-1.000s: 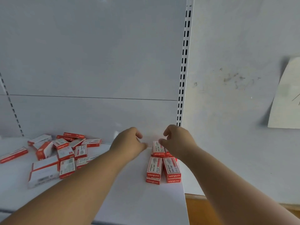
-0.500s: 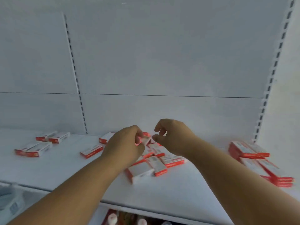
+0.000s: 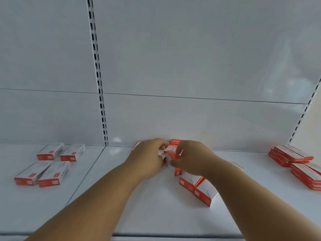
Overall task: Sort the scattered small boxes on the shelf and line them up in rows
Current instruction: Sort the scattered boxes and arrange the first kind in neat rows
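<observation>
Your left hand (image 3: 147, 158) and right hand (image 3: 189, 158) are both down in the loose heap of small red-and-white cardboard boxes (image 3: 171, 149) at the back middle of the white metal shelf (image 3: 156, 214). The fingers of each hand curl round boxes there, though how many each holds is hidden by your knuckles. More of the heap lies under your right wrist, with a few tumbled boxes (image 3: 196, 189) towards the front. On the right end sit the neat stacked rows (image 3: 295, 162), well apart from your hands. Four scattered boxes (image 3: 52, 162) lie in pairs on the left section, past the slotted upright (image 3: 98, 75).
</observation>
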A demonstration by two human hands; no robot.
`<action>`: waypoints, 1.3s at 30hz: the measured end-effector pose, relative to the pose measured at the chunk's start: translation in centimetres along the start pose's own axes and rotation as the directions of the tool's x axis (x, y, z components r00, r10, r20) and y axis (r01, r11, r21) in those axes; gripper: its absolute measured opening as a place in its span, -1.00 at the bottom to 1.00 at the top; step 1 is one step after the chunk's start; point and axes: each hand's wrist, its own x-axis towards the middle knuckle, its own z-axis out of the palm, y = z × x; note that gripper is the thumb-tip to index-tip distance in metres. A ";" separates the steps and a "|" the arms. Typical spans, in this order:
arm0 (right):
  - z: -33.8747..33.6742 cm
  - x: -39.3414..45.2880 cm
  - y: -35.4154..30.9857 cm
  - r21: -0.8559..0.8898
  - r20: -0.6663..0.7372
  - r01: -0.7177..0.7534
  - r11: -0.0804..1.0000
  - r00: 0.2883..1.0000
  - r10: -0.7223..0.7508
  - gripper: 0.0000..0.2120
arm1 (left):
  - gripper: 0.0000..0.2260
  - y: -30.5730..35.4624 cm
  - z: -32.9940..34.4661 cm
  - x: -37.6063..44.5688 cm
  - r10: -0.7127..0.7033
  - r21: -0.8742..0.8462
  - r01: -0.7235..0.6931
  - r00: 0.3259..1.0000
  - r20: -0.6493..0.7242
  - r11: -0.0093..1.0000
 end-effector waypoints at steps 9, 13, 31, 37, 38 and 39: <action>-0.9 -0.4 0.1 0.437 -0.303 0.169 0.884 0.952 -0.033 -0.92 | -0.79 -1.7 -0.4 0.4 -0.093 -0.471 0.033 0.990 -0.106 0.882; -1.7 -2.3 1.7 0.151 -0.090 0.030 0.988 0.996 -0.017 -0.55 | -0.82 -1.8 0.4 -0.4 -0.186 -0.659 0.104 0.981 -0.055 0.745; -2.1 -3.6 -0.1 0.962 0.247 -0.201 -0.182 0.927 0.283 -0.58 | -0.76 -0.9 0.1 -0.6 -0.183 -0.950 0.165 0.976 0.118 0.266; -1.4 -3.3 -1.7 0.939 0.289 -0.244 -0.241 0.942 0.173 -0.44 | -0.68 -0.8 -0.7 -1.0 -0.139 -0.974 0.226 0.965 0.224 -0.004; -1.4 -3.3 -1.8 0.935 0.295 -0.247 -0.255 0.940 0.173 -0.38 | -0.75 -0.9 -0.9 -0.9 -0.127 -0.968 0.235 0.961 0.244 -0.085; -1.3 -3.3 -1.8 0.925 0.307 -0.254 -0.282 0.938 0.164 -0.32 | -0.82 -1.0 -1.1 -0.8 -0.110 -0.959 0.238 0.960 0.256 -0.153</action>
